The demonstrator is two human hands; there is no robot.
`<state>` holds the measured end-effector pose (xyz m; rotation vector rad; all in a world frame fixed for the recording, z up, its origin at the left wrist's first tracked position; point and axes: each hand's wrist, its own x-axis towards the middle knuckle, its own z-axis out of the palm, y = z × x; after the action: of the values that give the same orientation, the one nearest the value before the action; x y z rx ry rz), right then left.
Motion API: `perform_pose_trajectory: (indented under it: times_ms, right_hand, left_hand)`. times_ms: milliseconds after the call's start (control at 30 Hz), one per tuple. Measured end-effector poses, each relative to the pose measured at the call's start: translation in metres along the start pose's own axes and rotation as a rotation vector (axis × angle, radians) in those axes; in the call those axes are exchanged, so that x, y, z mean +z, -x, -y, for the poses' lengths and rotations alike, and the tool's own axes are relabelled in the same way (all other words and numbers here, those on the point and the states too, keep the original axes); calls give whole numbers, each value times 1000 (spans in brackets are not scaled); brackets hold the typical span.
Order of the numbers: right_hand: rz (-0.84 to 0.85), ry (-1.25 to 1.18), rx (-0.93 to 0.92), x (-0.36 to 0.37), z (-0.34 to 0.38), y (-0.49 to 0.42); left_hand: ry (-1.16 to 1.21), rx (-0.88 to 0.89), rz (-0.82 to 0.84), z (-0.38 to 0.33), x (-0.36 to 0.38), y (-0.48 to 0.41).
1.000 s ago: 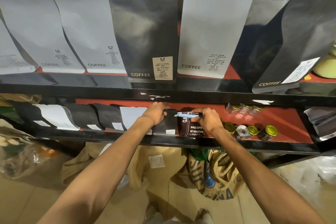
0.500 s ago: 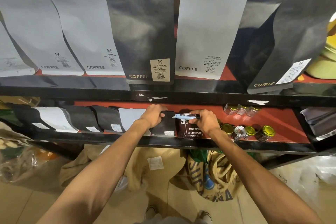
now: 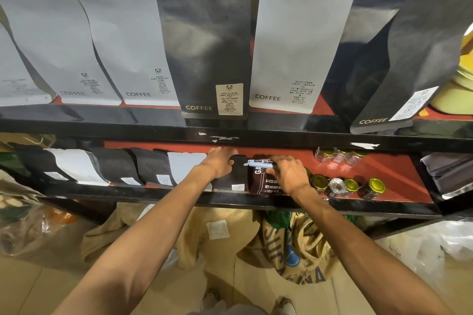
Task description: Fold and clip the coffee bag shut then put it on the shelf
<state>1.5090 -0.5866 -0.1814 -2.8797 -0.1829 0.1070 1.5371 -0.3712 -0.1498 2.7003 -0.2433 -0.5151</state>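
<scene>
A dark brown coffee bag (image 3: pixel 258 183) with white lettering stands on the lower red shelf (image 3: pixel 399 176), its folded top held by a pale blue clip (image 3: pixel 256 163). My right hand (image 3: pixel 288 174) grips the bag's upper right part, fingers over the clip's right end. My left hand (image 3: pixel 220 163) rests on the top of a black bag (image 3: pixel 234 179) standing directly left of the brown one, pressing it leftwards.
A row of black and white pouches (image 3: pixel 107 169) fills the lower shelf to the left. Small gold-lidded jars (image 3: pixel 348 185) stand right of the brown bag. Tall COFFEE bags (image 3: pixel 207 46) line the upper shelf. Burlap sacks (image 3: pixel 294 245) lie on the floor below.
The brown bag has settled slightly lower and nearer the shelf's front edge. Both hands stay on their bags with barely any shift.
</scene>
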Motion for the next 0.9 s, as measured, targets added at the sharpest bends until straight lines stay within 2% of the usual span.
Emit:
perform_pose_trajectory:
  times_ms: [133,233,267,333,400,467,567,633,733,900]
  right_hand:
    - [8,99,-30,6,-1,0]
    - [-174,-46,-35,11,-3,8]
    - [-245,-183,2,11,-3,13]
    - [-352,-611,143,9,0,29]
    - [-444,-1088,357,17,0,50]
    - [-487,-1354,614,34,0,64]
    - [-353,-1657,874,57,-1,68]
    - [-224,-1793,947,59,5,65]
    - [-126,-1839,995,54,15,64]
    - [-131,-1778,986,56,22,59]
  left_hand:
    - [-61,63,20,4,2,-1]
    - [-56,153,-44,8,5,7]
    - [-69,172,-95,9,7,11]
    - [-96,185,-211,13,12,20]
    - [-120,198,-270,14,22,23]
    - [-162,213,-293,16,29,22]
    - [-259,249,-266,14,34,19]
    - [-299,263,-235,10,36,19]
    - [-302,257,-210,6,37,19]
    - [-315,251,-195,6,37,19]
